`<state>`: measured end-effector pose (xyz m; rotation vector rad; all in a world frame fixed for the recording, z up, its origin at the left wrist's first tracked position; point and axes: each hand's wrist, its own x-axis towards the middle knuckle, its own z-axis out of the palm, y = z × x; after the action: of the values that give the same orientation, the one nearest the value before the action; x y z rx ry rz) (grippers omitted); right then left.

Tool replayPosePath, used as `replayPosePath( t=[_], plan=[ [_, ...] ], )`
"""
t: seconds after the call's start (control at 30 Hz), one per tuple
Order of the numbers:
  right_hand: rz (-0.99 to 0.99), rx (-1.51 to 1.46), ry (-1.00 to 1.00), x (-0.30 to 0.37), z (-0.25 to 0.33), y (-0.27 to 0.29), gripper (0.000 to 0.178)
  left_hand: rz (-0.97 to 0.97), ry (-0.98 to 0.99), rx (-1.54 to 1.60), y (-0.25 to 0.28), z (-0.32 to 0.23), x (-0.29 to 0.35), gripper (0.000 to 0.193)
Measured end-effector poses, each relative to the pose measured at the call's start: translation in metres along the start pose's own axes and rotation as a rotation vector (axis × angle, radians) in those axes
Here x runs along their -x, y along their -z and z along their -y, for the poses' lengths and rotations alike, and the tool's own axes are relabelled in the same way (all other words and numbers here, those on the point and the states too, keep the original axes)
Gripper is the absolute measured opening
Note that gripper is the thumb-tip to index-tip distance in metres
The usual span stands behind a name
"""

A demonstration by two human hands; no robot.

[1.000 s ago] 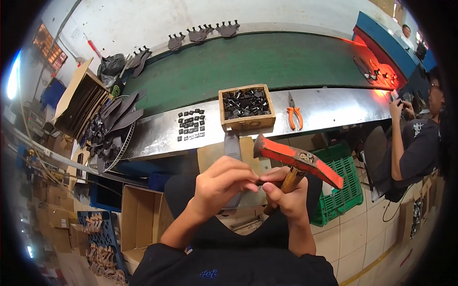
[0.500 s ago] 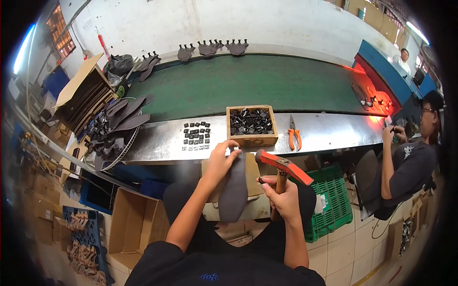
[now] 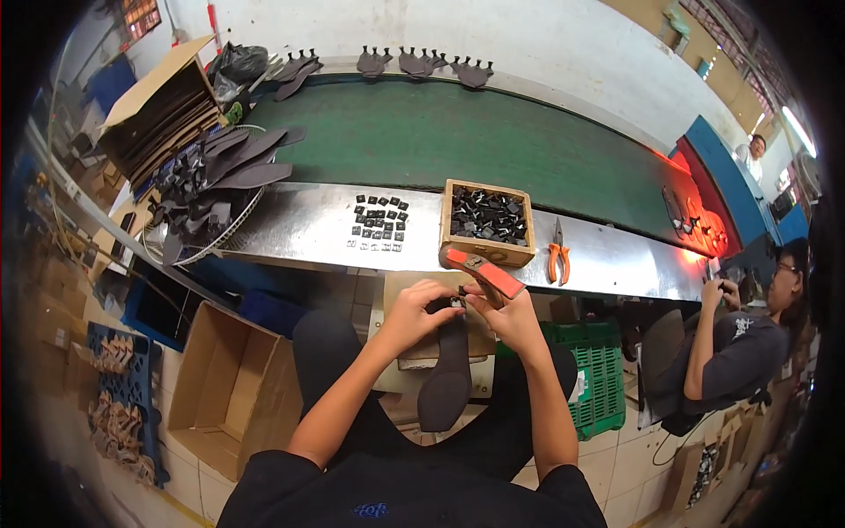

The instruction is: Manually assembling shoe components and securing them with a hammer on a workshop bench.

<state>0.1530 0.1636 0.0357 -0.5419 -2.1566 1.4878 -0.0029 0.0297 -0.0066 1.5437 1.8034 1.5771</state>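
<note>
A dark, foot-shaped shoe sole (image 3: 446, 387) lies over a pale work block (image 3: 482, 341) between my knees, its heel end toward me. My left hand (image 3: 414, 319) pinches the sole's far end between curled fingers and thumb. In my right hand (image 3: 514, 322) is a hammer (image 3: 490, 276) with a red head, tilted above the sole. My right thumb and forefinger also pinch a small dark piece close to the sole's far end. The two hands nearly meet there, and their fingers partly hide that end.
On the metal ledge are rows of small black pieces (image 3: 380, 217), a wooden box (image 3: 526, 255) of similar parts and orange-handled pliers (image 3: 560, 255). Behind runs a green belt (image 3: 422, 132). A basket of soles (image 3: 251, 176) stands left; a green crate (image 3: 598, 387) and a co-worker (image 3: 735, 352) are right.
My right hand has moved up and left with the hammer and small piece, to the sole's far end beside my left hand. The whole view has also shifted.
</note>
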Motion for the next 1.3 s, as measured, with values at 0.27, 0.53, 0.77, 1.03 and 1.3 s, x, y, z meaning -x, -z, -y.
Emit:
replayPosePath(
  t=[0.27,0.53,0.77,1.03,1.3],
  plan=[
    [0.059,0.131,0.107,-0.002,0.012,-0.005,0.023,-0.04,-0.035,0.032,0.001,0.006,0.002,0.03],
    [0.043,0.259,0.242,-0.001,0.011,-0.003,0.019,-0.031,-0.034,-0.005,0.0,0.007,0.003,0.031],
    [0.073,0.399,0.373,-0.003,0.023,-0.002,0.018,0.059,0.098,0.057,0.007,0.003,0.002,0.031],
    [-0.219,-0.275,-0.111,0.063,0.058,-0.018,0.027,0.039,0.1,0.209,0.003,0.003,0.002,0.029],
    [-0.262,0.231,0.103,0.096,0.093,-0.018,0.042,0.058,0.206,0.361,0.001,0.0,0.001,0.027]
  ],
)
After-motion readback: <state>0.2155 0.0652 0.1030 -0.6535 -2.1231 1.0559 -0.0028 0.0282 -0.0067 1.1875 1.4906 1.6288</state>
